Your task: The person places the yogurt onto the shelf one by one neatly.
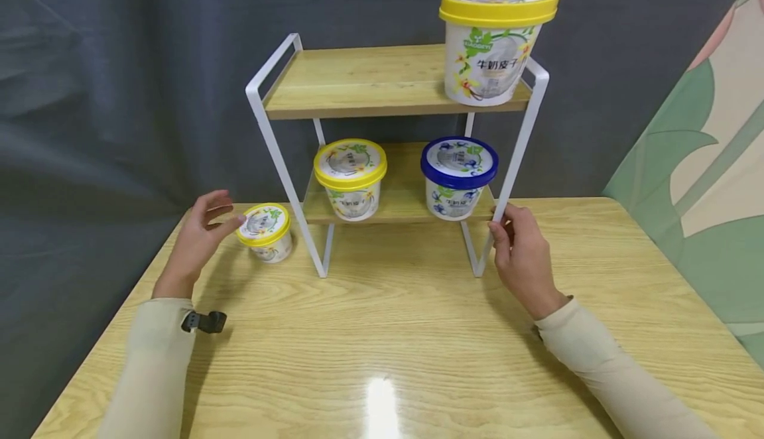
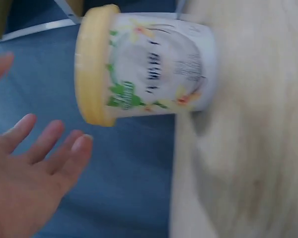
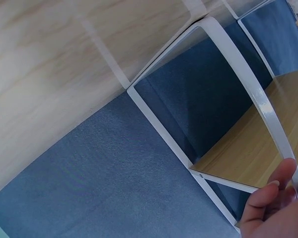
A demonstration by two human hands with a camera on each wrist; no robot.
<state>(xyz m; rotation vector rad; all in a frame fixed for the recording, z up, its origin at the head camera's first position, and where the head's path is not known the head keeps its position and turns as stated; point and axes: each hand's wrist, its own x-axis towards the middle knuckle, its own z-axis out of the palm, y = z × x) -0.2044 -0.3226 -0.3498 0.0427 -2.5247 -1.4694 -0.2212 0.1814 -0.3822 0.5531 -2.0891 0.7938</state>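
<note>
My left hand [image 1: 199, 240] reaches over the table's left side, thumb and fingers spread. Beside it stands a yellow-lidded ice cream tub [image 1: 273, 250] with flower print, upright on the table; in the left wrist view a gap separates the fingers from this tub [image 2: 159, 64]. With bent fingers and thumb, my right hand [image 1: 525, 256] holds the front right leg of a two-tier shelf rack [image 1: 516, 157], at the lower board's height. In the right wrist view the fingertips pinch that white metal leg [image 3: 263, 106].
On the lower board stand another yellow-lidded tub [image 1: 353, 203] and a blue-lidded tub [image 1: 455, 201]. A larger yellow-lidded tub [image 1: 486, 61] sits at the top board's right end. Dark cloth [image 1: 179, 94] hangs behind the wooden table [image 1: 334, 346]; a leaf-patterned panel [image 1: 704, 180] is at right.
</note>
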